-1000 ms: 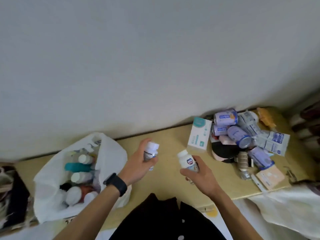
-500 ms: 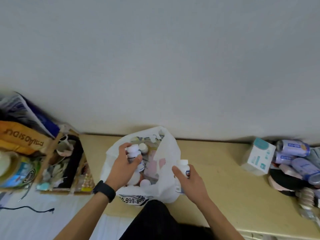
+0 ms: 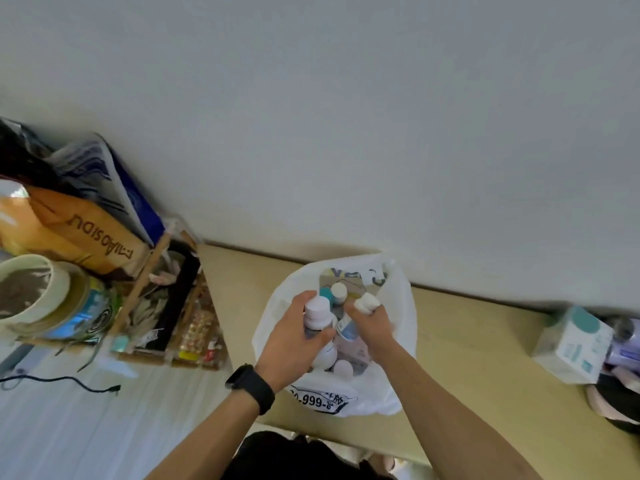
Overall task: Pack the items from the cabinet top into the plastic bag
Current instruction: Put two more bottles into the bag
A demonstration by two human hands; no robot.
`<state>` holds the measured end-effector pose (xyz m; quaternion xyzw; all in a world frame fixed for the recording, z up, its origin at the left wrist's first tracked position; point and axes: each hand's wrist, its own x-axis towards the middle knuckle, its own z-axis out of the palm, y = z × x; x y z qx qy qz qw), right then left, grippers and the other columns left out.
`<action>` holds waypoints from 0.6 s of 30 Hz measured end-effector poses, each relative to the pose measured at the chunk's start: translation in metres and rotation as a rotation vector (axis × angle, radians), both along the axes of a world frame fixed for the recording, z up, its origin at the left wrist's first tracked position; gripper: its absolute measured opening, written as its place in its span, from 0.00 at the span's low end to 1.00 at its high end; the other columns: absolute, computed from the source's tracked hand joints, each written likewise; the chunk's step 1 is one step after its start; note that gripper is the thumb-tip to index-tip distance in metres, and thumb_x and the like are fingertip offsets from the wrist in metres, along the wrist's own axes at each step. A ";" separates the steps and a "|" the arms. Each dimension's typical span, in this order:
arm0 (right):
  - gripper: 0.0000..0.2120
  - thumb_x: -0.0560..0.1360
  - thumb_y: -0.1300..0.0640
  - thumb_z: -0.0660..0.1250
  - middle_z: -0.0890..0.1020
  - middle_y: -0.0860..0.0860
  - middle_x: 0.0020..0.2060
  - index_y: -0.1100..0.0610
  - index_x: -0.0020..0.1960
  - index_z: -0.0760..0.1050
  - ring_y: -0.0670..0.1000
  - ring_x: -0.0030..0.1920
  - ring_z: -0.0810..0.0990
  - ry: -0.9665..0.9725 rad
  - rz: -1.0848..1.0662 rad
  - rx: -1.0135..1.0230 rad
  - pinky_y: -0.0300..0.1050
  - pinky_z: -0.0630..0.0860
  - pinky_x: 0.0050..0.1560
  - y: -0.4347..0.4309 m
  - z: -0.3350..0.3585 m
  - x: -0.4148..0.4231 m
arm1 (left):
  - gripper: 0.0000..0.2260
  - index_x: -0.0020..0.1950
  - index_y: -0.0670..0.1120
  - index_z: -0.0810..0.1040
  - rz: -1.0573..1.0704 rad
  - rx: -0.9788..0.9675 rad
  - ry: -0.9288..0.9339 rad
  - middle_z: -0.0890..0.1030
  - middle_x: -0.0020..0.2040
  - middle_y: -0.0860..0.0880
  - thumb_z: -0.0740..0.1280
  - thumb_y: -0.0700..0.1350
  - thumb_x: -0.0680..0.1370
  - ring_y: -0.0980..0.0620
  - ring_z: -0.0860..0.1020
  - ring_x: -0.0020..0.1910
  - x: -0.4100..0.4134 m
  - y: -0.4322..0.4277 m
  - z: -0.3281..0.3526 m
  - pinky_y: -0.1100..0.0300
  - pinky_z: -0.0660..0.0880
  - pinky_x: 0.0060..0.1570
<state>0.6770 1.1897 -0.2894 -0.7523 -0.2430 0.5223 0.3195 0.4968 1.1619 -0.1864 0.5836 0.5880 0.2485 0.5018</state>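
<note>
A white plastic bag (image 3: pixel 398 341) stands open on the pale wooden cabinet top (image 3: pixel 467 368), with several white-capped bottles inside. My left hand (image 3: pixel 289 344), a black watch on its wrist, grips a white-capped bottle (image 3: pixel 317 315) inside the bag's mouth. Beside it, my right hand (image 3: pixel 372 323) holds a second small white bottle (image 3: pixel 349 325) over the bag's mouth. Both bottles sit close together, just above the ones in the bag.
At the right edge lie a white and teal box (image 3: pixel 571 344), purple packets and a dark round item (image 3: pixel 613 400). To the left, a wooden crate (image 3: pixel 162 317) of clutter, an orange bag (image 3: pixel 79 233) and a tape roll (image 3: pixel 31 289). A black cable (image 3: pixel 62 381) lies on the floor.
Both hands carried their bottles left from the open cabinet top to the bag. The right hand has moved from the bag's outer side to over its mouth.
</note>
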 end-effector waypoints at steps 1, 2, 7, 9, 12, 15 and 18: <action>0.38 0.62 0.39 0.77 0.81 0.53 0.58 0.58 0.65 0.71 0.54 0.56 0.80 -0.027 0.022 -0.027 0.53 0.80 0.54 0.000 -0.002 -0.002 | 0.26 0.67 0.60 0.64 -0.010 0.004 0.004 0.74 0.56 0.66 0.72 0.47 0.75 0.67 0.76 0.51 -0.001 0.000 -0.001 0.75 0.71 0.46; 0.35 0.68 0.44 0.76 0.79 0.53 0.59 0.59 0.67 0.68 0.55 0.56 0.78 -0.080 0.062 -0.057 0.51 0.79 0.50 -0.003 -0.002 -0.001 | 0.26 0.66 0.61 0.64 -0.022 0.005 0.007 0.73 0.55 0.67 0.72 0.47 0.75 0.67 0.75 0.51 -0.001 0.000 -0.002 0.77 0.70 0.45; 0.32 0.75 0.50 0.72 0.78 0.59 0.63 0.60 0.72 0.62 0.62 0.61 0.77 -0.363 0.153 -0.163 0.50 0.75 0.53 -0.034 0.003 0.048 | 0.27 0.69 0.58 0.64 -0.149 -0.015 0.021 0.75 0.60 0.58 0.73 0.48 0.75 0.58 0.75 0.55 0.017 0.011 -0.013 0.70 0.72 0.53; 0.34 0.74 0.47 0.73 0.79 0.58 0.63 0.62 0.72 0.65 0.60 0.62 0.78 -0.419 0.140 -0.207 0.48 0.74 0.56 -0.051 0.007 0.072 | 0.27 0.71 0.56 0.64 -0.239 -0.014 0.060 0.75 0.61 0.56 0.72 0.48 0.75 0.55 0.75 0.59 0.037 0.021 -0.023 0.63 0.73 0.58; 0.31 0.73 0.46 0.73 0.80 0.57 0.62 0.60 0.70 0.70 0.57 0.60 0.79 -0.441 0.187 -0.276 0.46 0.74 0.55 -0.073 0.007 0.093 | 0.24 0.68 0.54 0.64 -0.408 -0.004 0.188 0.76 0.62 0.50 0.71 0.49 0.76 0.48 0.76 0.59 0.075 0.034 -0.046 0.53 0.75 0.58; 0.33 0.73 0.42 0.70 0.77 0.56 0.66 0.57 0.72 0.66 0.58 0.63 0.77 -0.489 0.255 -0.330 0.48 0.74 0.58 -0.083 0.001 0.092 | 0.21 0.66 0.54 0.61 -0.578 0.000 0.388 0.75 0.63 0.46 0.66 0.49 0.76 0.43 0.78 0.55 0.102 0.036 -0.068 0.47 0.77 0.52; 0.34 0.70 0.37 0.71 0.80 0.53 0.61 0.55 0.68 0.70 0.57 0.60 0.79 -0.502 0.211 -0.272 0.48 0.75 0.58 -0.078 0.003 0.084 | 0.23 0.65 0.54 0.59 -0.589 -0.045 0.491 0.74 0.63 0.45 0.66 0.48 0.75 0.43 0.79 0.52 0.112 0.033 -0.087 0.48 0.77 0.49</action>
